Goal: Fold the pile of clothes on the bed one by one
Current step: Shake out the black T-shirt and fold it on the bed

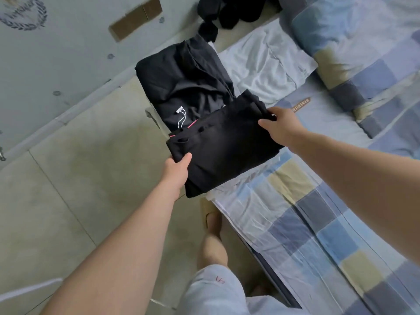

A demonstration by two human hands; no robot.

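Both hands, left and right, grip a folded garment; keeping it level should land it squarely on the stack.

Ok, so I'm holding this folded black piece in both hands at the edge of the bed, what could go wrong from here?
One: the left hand and right hand grip only two opposite edges of the folded black garment, so the middle could sag and the folds open.
Two: part of it hangs past the bed over the floor, so a slip might drop it there.
Three: laid crooked on the black pile, it could slide off.
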